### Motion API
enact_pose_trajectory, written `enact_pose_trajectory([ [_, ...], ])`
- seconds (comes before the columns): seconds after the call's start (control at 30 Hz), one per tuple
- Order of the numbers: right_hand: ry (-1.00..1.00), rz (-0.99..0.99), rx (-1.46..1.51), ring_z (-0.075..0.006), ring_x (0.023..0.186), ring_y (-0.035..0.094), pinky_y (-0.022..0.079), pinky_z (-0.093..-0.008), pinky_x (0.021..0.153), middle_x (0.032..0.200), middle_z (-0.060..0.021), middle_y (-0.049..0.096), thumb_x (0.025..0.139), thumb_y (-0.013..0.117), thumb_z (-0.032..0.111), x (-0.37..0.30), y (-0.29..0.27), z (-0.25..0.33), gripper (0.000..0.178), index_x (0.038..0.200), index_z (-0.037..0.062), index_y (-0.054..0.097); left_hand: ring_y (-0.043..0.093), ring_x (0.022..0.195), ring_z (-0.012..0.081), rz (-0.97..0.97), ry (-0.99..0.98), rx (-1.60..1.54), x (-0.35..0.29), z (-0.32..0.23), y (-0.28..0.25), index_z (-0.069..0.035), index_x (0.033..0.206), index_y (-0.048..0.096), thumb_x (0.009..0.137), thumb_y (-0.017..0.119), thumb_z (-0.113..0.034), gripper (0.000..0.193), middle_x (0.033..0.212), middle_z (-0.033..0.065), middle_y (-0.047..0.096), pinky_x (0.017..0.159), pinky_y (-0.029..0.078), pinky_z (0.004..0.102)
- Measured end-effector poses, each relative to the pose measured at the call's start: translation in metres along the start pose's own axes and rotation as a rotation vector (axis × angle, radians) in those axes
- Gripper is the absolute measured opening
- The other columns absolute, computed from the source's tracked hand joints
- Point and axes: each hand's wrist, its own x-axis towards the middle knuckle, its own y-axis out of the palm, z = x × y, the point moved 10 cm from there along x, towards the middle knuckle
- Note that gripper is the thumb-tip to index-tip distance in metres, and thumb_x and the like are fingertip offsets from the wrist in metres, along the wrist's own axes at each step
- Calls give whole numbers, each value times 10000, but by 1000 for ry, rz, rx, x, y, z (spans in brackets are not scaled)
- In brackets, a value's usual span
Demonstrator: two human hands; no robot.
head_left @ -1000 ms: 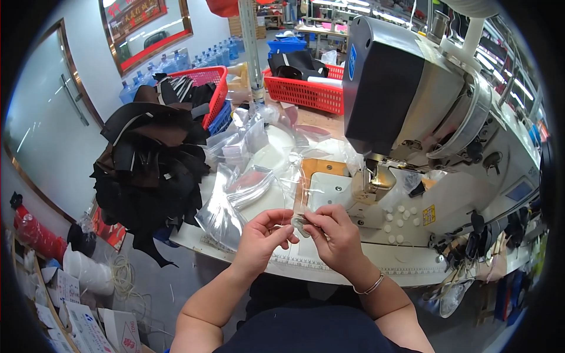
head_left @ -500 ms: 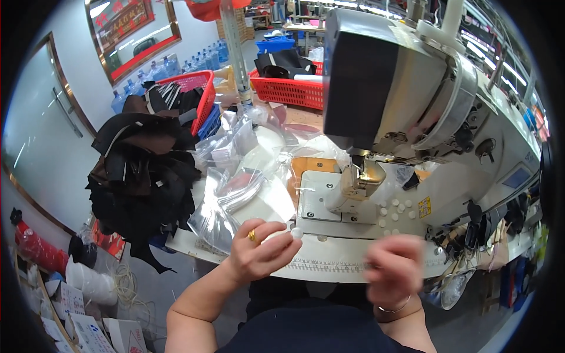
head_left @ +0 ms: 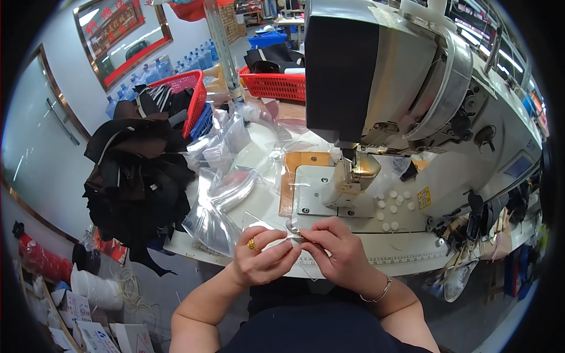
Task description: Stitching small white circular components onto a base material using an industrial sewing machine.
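Note:
At the table's front edge, my two hands meet fingertip to fingertip in front of the sewing machine. My left hand (head_left: 265, 256), with a gold ring, is closed in a pinch on a small white disc (head_left: 295, 242), mostly hidden by the fingers. My right hand (head_left: 338, 253) pinches a small silvery metal piece (head_left: 292, 227) against it; its exact kind is covered by the fingertips. Just beyond the hands stands the machine's post bed (head_left: 347, 185) on its white plate. More white discs (head_left: 394, 209) lie loose to the right of the post.
Above the post hangs the dark machine head (head_left: 341, 76). Clear plastic bags (head_left: 215, 206) cover the table's left part, beside a heap of black cut pieces (head_left: 138, 182). Red baskets (head_left: 273, 86) stand behind. A printed ruler strip (head_left: 406, 259) runs along the front edge.
My right hand has come left from beside the white discs to meet my left hand, and now pinches the silvery piece. The whole view has shifted slightly.

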Motion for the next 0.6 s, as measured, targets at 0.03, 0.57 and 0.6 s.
enact_pose_trajectory([
  [0.03, 2, 1, 0, -225, 662, 577, 479, -295, 554, 879, -98, 533, 760, 653, 59, 1, -1, -2, 194, 947, 27, 608, 578, 778, 157, 3, 14, -2, 0, -1, 0, -130, 770, 654, 603, 665, -75, 176, 836, -20, 573, 667, 423, 292],
  [0.57, 59, 84, 10, -254, 700, 576, 475, -316, 581, 837, -89, 548, 754, 645, 64, 3, 1, -9, 154, 899, 41, 601, 572, 804, 151, 49, 39, -21, -5, -1, 7, -127, 799, 645, 611, 651, -84, 193, 872, -19, 574, 698, 433, 294],
  [0.6, 38, 86, 1, -257, 701, 576, 474, -317, 581, 832, -90, 550, 755, 644, 63, 3, 2, -6, 147, 894, 41, 602, 572, 804, 151, 47, 39, -20, -5, -1, 7, -127, 799, 645, 611, 651, -84, 193, 872, -19, 574, 698, 433, 294],
])
